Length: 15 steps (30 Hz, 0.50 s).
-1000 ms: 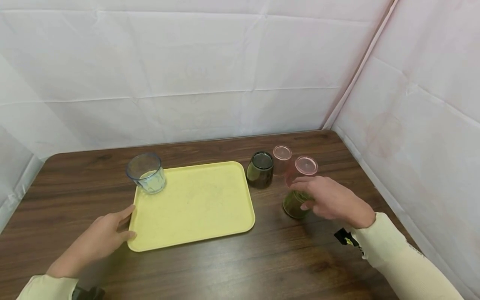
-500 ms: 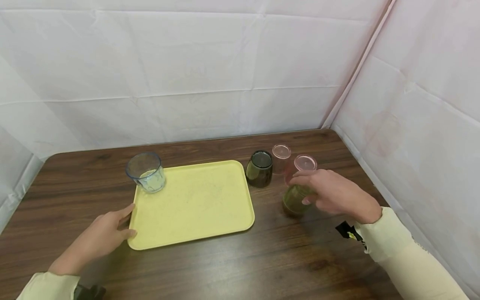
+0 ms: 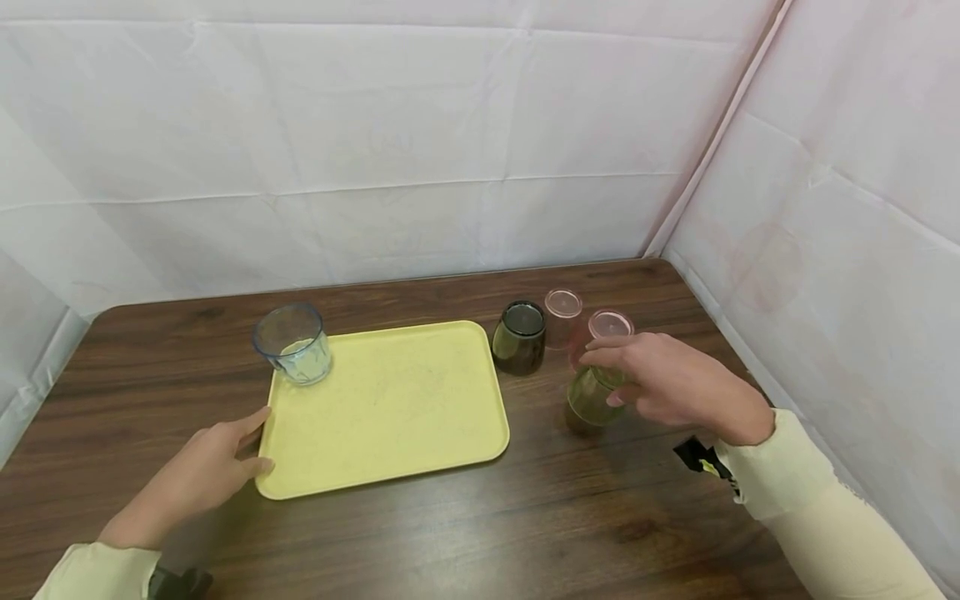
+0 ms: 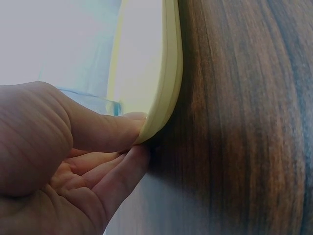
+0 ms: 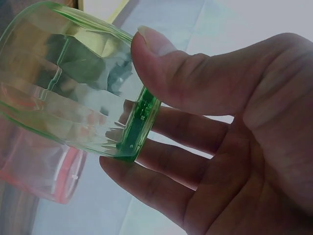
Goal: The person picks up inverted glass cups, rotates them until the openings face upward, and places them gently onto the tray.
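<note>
My right hand [image 3: 671, 383] holds an upside-down clear green tumbler [image 3: 588, 398] by its base, with the thumb on one side and several fingers on the other. In the right wrist view the tumbler [image 5: 73, 83] is tilted, its wide rim away from the palm. It looks slightly raised above the table. My left hand [image 3: 195, 471] pinches the left edge of a yellow tray [image 3: 397, 417], near its front corner. In the left wrist view, thumb and fingers meet round the tray's rim [image 4: 171, 63]. A clear bluish tumbler [image 3: 303, 362] stands upright at the tray's far left corner.
Right of the tray stands an upside-down dark grey tumbler [image 3: 519, 343]. Two upside-down pink tumblers, a far one [image 3: 562, 321] and a nearer one [image 3: 606, 323], stand behind the green one. White cloth walls [image 3: 420, 125] border the brown wooden table [image 3: 420, 533].
My right hand has lifted the green tumbler slightly off the table, tilting it, and shifted a little to the right. The left hand and the tray have stayed in place.
</note>
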### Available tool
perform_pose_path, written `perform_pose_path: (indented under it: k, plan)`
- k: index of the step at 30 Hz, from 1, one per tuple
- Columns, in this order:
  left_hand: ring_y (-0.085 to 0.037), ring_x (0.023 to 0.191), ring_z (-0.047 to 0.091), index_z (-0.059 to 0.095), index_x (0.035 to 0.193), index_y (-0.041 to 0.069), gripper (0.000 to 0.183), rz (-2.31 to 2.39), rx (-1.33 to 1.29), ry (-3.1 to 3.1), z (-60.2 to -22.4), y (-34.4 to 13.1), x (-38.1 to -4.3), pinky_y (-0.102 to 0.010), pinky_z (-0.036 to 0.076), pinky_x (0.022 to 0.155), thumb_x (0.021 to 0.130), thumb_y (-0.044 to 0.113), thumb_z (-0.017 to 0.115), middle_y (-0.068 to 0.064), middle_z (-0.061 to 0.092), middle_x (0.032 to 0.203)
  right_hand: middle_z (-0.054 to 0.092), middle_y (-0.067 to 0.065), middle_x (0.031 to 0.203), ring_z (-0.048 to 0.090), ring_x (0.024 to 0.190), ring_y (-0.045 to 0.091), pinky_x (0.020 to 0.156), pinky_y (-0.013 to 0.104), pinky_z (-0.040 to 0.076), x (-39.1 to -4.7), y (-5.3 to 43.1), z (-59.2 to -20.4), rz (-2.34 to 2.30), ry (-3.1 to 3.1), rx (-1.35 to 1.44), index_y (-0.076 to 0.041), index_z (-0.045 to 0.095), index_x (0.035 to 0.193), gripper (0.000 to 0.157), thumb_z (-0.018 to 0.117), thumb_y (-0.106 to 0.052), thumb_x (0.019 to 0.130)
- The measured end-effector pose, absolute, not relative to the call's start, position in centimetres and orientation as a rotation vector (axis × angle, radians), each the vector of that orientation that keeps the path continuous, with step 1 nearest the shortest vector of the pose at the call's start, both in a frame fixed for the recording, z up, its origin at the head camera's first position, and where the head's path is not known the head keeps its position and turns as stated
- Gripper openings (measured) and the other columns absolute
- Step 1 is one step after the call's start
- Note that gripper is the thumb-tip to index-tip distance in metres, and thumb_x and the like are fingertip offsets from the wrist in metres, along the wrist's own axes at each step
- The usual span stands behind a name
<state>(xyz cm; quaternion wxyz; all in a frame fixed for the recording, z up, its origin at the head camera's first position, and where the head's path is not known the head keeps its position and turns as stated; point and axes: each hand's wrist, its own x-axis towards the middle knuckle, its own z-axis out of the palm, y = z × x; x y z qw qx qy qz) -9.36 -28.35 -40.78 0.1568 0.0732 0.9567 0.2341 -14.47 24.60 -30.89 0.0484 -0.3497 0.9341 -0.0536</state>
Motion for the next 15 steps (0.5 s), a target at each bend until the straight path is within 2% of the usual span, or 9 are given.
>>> perform_pose_path:
  k: [8,15]
  plan:
    - [-0.06,0.133,0.049,0.029,0.152,-0.022,0.079,0.694,0.214,2.731,-40.78,-28.44,-9.3,-0.069,0.05,0.1,0.097,0.016,0.072,-0.043,0.047,0.144,0.073,-0.001,0.129,0.075,0.102,0.016,0.088,0.039,0.061,-14.54,24.33,-30.29,-0.139,2.84,-1.134,-0.013,0.069,0.134,0.055,0.082,0.0,0.082]
    - [-0.06,0.133,0.049,0.028,0.152,-0.022,0.08,0.697,0.212,2.72,-40.76,-28.46,-9.42,-0.069,0.05,0.1,0.098,0.017,0.072,-0.043,0.046,0.144,0.072,-0.007,0.12,0.07,0.09,0.008,0.082,0.032,0.06,-14.47,24.1,-29.9,-0.117,2.84,-1.199,-0.015,0.07,0.13,0.054,0.082,0.003,0.08]
